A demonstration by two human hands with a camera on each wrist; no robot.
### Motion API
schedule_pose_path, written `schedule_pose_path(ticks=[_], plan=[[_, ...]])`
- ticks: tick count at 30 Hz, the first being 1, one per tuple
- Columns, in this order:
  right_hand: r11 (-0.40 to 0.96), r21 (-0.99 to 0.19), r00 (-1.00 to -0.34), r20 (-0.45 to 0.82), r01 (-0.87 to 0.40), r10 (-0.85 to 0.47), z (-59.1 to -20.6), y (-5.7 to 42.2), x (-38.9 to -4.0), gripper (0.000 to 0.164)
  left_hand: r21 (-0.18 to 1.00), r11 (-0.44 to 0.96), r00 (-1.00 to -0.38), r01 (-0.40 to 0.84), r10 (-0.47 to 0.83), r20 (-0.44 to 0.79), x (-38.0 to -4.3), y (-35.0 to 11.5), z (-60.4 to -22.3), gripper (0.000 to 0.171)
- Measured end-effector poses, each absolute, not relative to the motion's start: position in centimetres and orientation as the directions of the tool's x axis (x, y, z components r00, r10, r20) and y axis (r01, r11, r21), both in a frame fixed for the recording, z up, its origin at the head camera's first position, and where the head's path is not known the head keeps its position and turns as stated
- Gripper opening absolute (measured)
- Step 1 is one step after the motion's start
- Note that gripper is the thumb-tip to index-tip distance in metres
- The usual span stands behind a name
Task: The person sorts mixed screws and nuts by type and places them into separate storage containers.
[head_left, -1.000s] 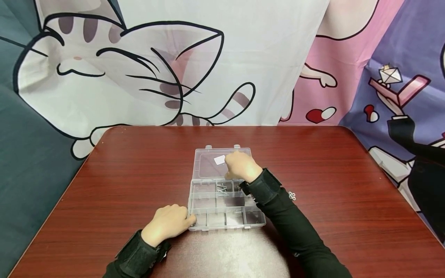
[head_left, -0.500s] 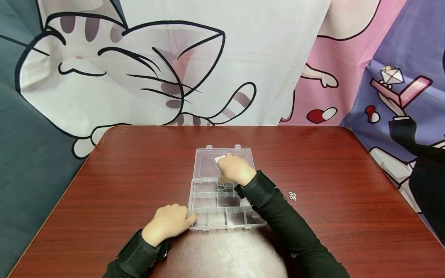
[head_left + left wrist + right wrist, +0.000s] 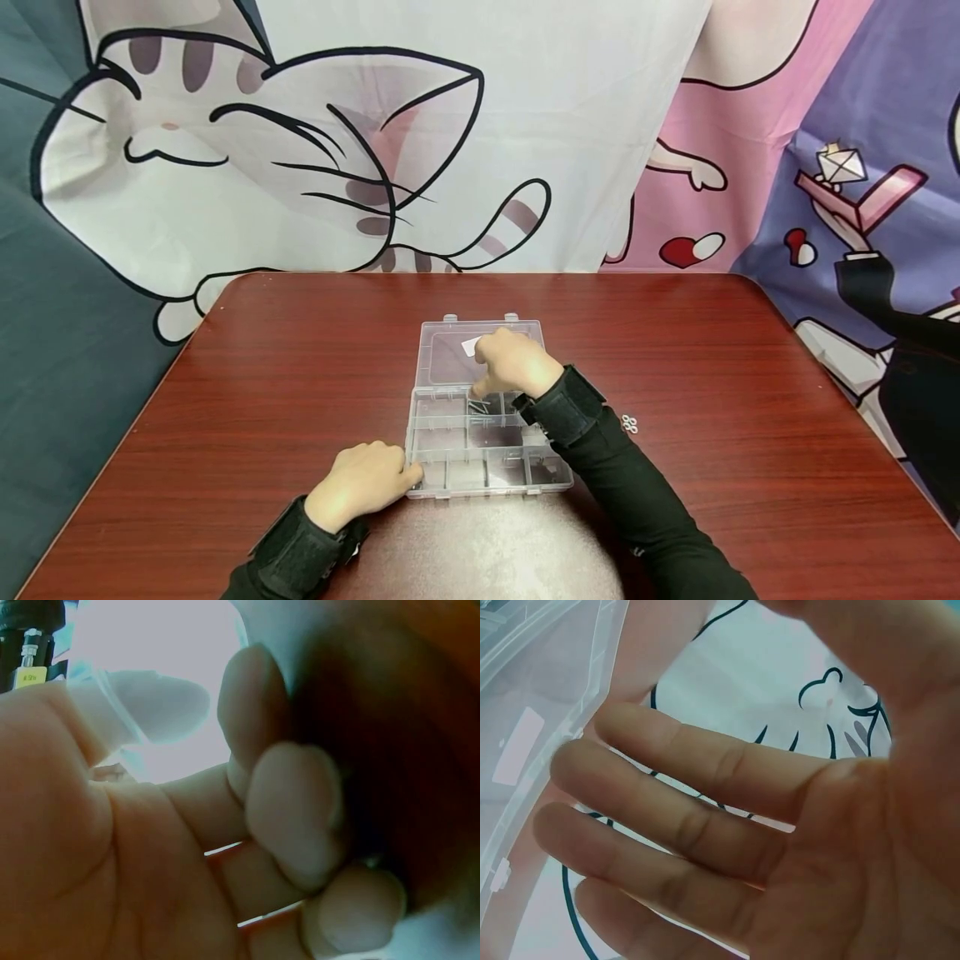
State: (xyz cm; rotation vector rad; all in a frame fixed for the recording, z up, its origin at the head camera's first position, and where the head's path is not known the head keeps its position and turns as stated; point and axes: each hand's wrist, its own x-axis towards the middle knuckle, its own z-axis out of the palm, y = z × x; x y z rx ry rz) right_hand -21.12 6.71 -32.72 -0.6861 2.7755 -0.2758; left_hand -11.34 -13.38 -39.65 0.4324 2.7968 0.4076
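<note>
A clear plastic compartment box (image 3: 438, 436) lies on the table with its lid (image 3: 442, 354) laid back, away from me. Several small, slim metal pieces (image 3: 477, 407), perhaps screws, lie in a back-row compartment. My left hand (image 3: 365, 481) holds the box's front left corner, thumb at the edge. In the left wrist view the thumb (image 3: 161, 705) shows hazily through clear plastic, with the fingers curled opposite. My right hand (image 3: 517, 362) hovers over the hinge side, near the metal pieces. The right wrist view shows its fingers (image 3: 682, 825) nearly straight; the index tip and thumb are apart.
Several small ring-shaped metal pieces (image 3: 629, 424) lie right of the box, beside the right forearm. A white label (image 3: 470, 346) is on the lid. The brown table (image 3: 300, 358) ends at a cartoon-printed cloth (image 3: 585, 167) behind.
My right hand shifted left, then slightly back right, over the hinge side, and its index finger and thumb now stand apart. The metal pieces lie differently in their compartment. My left hand stayed put.
</note>
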Motion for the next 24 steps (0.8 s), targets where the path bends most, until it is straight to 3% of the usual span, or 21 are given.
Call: schedule_pose_path(ticks=[9,17,24], plan=[[0.861,-0.255,-0.845,-0.206,-0.441,-0.494,-32.8,6.8,-21.2,0.028,0.338,0.908,-0.914,0.247,0.334,-0.229,-11.3,-13.4,-39.6,0.045],[0.84,-0.265,-0.836,-0.166,-0.474,-0.524,-33.1,7.4,-21.4,0.052,0.329,0.91,-0.915,0.251,0.334,-0.227,-11.3,-13.4,-39.9,0.045],[0.848,-0.271,-0.85,-0.149,-0.455,-0.505,-33.2,8.7,-21.8,0.052,0.328,0.911,-0.917,0.25,0.332,-0.223,-11.3,-13.4,-39.9,0.046]])
